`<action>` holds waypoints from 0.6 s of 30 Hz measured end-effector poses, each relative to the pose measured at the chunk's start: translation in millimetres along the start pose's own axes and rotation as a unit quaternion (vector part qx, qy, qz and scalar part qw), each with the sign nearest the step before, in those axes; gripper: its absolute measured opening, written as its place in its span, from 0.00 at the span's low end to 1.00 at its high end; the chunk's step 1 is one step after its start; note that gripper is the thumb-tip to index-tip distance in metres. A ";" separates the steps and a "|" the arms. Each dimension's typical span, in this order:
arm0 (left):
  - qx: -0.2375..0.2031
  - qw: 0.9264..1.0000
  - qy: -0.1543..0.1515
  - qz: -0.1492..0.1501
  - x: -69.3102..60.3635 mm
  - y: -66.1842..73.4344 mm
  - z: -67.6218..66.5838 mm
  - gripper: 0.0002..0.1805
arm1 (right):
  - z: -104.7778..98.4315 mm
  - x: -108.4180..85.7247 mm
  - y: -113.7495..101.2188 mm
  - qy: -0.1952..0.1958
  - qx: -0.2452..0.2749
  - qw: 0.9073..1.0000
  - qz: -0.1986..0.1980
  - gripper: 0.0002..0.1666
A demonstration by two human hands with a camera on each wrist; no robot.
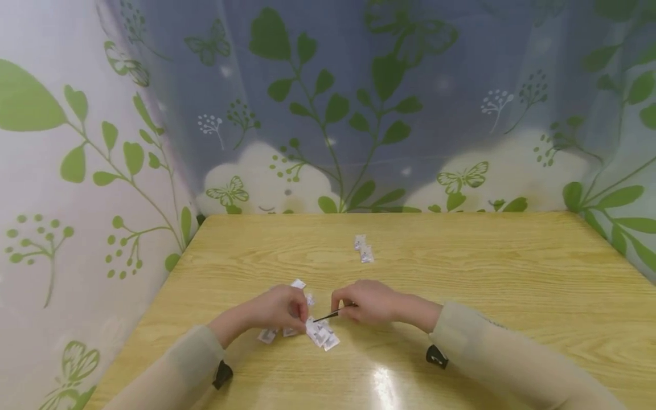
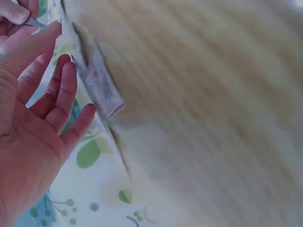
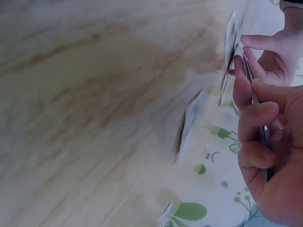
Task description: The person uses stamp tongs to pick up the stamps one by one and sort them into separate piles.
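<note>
At the wooden table (image 1: 461,273), a white packet (image 1: 312,330) is pinched by the left hand (image 1: 274,309), while a slim tool (image 1: 326,316) is gripped in curled fingers of the right hand (image 1: 373,302).

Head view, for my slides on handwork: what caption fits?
Left hand pinches a small packet; right hand holds a slim tool toward it; two packets lie beyond.

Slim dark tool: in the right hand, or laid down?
In the right hand: the right wrist view shows fingers curled round the slim dark tool.
</note>
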State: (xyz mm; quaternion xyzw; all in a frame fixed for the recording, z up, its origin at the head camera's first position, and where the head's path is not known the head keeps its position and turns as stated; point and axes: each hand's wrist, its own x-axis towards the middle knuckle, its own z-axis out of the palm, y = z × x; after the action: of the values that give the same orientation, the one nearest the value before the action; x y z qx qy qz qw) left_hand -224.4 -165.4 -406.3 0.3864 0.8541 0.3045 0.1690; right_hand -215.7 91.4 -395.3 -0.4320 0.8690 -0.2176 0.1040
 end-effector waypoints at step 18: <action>0.034 0.998 0.047 0.005 23.8 11.1 -11.5 0.04 | -23.7 -19.5 24.6 0.045 0.052 0.996 0.057 0.05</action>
State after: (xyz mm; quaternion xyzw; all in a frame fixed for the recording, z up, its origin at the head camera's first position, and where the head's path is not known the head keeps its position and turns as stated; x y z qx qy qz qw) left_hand -239.6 -146.0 -391.6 0.3816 0.8689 0.2941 0.1139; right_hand -230.1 126.8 -385.9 -0.3655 0.8837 -0.2749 0.0993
